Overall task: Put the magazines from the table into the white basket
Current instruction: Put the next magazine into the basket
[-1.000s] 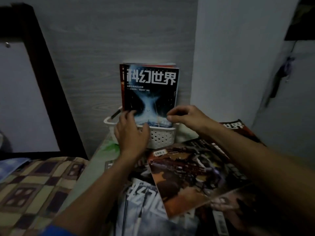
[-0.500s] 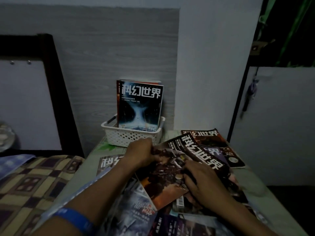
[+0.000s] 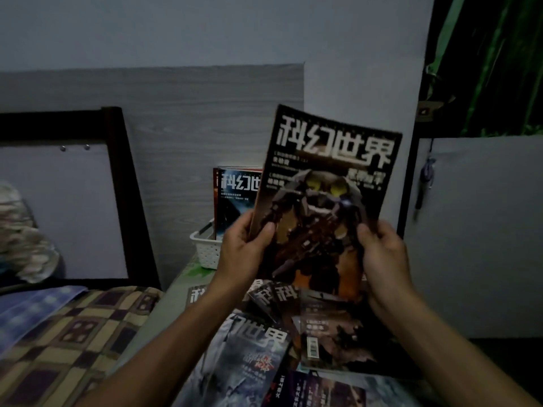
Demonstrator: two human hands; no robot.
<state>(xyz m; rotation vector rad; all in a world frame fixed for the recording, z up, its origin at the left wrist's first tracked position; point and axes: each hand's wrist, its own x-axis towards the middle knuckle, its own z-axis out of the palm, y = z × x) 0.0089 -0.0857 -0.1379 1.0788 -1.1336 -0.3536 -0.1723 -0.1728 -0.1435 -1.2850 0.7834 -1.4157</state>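
I hold a dark magazine [image 3: 320, 201] with an armoured figure on its cover upright in the air, in front of the white basket [image 3: 205, 249]. My left hand [image 3: 245, 248] grips its left edge and my right hand [image 3: 382, 254] grips its right edge. A blue-covered magazine [image 3: 235, 195] stands upright in the basket against the wall, partly hidden by the held one. Several more magazines [image 3: 249, 356] lie overlapping on the table [image 3: 164, 315] below my hands.
A bed with a checked cover [image 3: 67, 339] lies to the left of the table, with a dark bed frame [image 3: 123, 177] behind it. A white wall corner [image 3: 361, 83] rises just right of the basket. Keys [image 3: 424, 183] hang on a pale panel at the right.
Both hands left the blue magazine standing in the basket, took the dark magazine off the pile and lifted it upright. The view tilted upward.
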